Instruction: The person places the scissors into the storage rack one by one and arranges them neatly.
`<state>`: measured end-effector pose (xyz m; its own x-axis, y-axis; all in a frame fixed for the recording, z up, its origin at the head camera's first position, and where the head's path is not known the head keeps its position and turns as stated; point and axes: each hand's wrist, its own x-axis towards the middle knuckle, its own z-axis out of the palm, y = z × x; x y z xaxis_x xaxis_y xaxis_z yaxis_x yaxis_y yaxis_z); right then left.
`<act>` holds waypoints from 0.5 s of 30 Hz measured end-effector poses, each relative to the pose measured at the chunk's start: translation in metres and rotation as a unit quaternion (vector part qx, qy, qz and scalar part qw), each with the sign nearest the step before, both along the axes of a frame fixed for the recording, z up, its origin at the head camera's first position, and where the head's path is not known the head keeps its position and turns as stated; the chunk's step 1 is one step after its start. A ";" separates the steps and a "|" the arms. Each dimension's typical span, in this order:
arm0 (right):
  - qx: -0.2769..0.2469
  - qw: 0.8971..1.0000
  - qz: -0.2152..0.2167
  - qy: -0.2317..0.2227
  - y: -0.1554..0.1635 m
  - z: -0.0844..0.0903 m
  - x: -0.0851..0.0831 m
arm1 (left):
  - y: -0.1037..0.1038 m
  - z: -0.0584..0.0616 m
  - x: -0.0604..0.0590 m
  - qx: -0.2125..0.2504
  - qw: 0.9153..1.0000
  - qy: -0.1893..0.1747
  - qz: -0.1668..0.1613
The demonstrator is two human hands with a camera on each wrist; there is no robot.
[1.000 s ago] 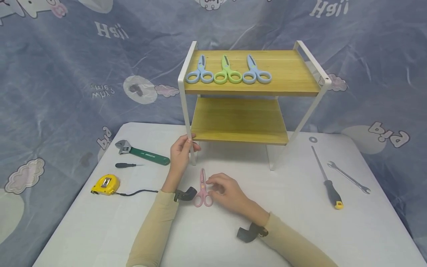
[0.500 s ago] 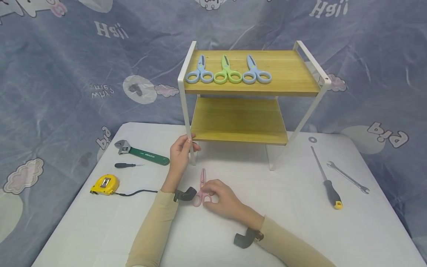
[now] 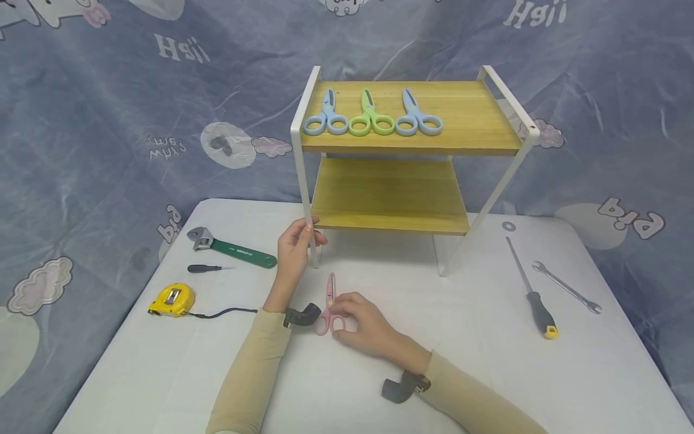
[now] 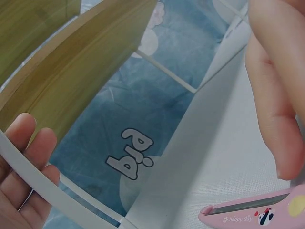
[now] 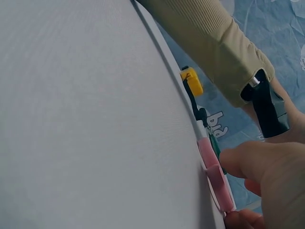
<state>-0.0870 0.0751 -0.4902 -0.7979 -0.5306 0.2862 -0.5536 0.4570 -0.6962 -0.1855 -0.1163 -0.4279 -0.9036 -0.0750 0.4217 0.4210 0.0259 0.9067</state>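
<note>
Pink scissors (image 3: 329,307) lie flat on the white table (image 3: 477,367), blades pointing away from you, just in front of the rack's left front leg, and your right hand (image 3: 364,328) pinches them at the handle loops, fingers curled over the rings. Your left hand (image 3: 294,246) grips the white front-left leg of the rack (image 3: 303,181), fingers wrapped round it just below the lower board. In the left wrist view the scissor tip (image 4: 252,212) shows close under your right fingers (image 4: 276,119). On the rack's top board three more scissors rest side by side, handles toward you: blue scissors (image 3: 324,116), green scissors (image 3: 371,116), and a second blue pair (image 3: 417,116). The lower board (image 3: 387,196) is bare wood. To your left on the table sit a green wrench (image 3: 233,247), a small black screwdriver (image 3: 208,268) and a yellow tape measure (image 3: 171,299). To your right lie a long screwdriver (image 3: 531,289), a spanner (image 3: 566,288) and a washer (image 3: 508,226).
</note>
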 end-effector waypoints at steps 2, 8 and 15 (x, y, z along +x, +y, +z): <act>0.009 1.000 0.005 0.006 0.000 0.000 0.000 | 0.000 0.001 0.001 -0.003 1.000 -0.002 0.001; 0.055 0.996 0.019 0.064 0.002 0.001 -0.001 | 0.001 0.002 0.001 -0.002 1.000 -0.009 0.000; 0.088 0.990 0.021 0.105 0.003 0.001 -0.002 | 0.001 0.001 0.001 -0.004 1.000 0.001 0.003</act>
